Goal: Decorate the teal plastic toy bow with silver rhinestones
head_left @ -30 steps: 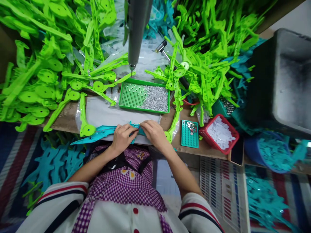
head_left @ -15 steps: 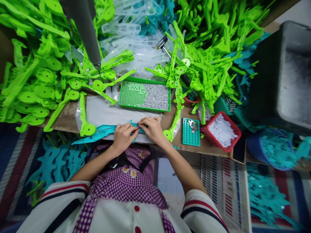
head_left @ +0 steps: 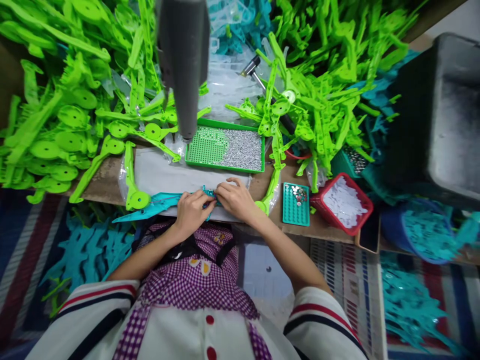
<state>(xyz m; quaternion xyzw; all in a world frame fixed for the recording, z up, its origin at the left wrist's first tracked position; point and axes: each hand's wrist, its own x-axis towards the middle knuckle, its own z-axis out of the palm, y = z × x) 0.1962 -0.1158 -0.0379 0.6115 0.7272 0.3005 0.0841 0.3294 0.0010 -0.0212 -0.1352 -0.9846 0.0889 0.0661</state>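
A long turquoise plastic part (head_left: 159,202) lies across the pale work mat, its pointed end toward the left. My left hand (head_left: 194,212) is closed on this part near its middle, thumb and finger pinched together. Close beside it, my right hand (head_left: 236,200) bends over the same part, its fingertips pinched almost against my left fingers; what lies between them is too small to make out. Bright green plastic arms (head_left: 139,199) rest at the mat's left side. A dark grey power screwdriver (head_left: 189,75) hangs down in front, its tip over the green tray's left end.
A green perforated tray (head_left: 262,165) holds small metal pins. To the right are a turquoise tray (head_left: 295,217) with metal discs, a red container (head_left: 365,220) of white pieces and a hammer (head_left: 258,80). Green part heaps (head_left: 63,125) crowd the bench's back and sides.
The hanging screwdriver has swung to the right, from over the green parts to over the tray. My right hand has shifted slightly at the turquoise part; my left hand stays nearly still.
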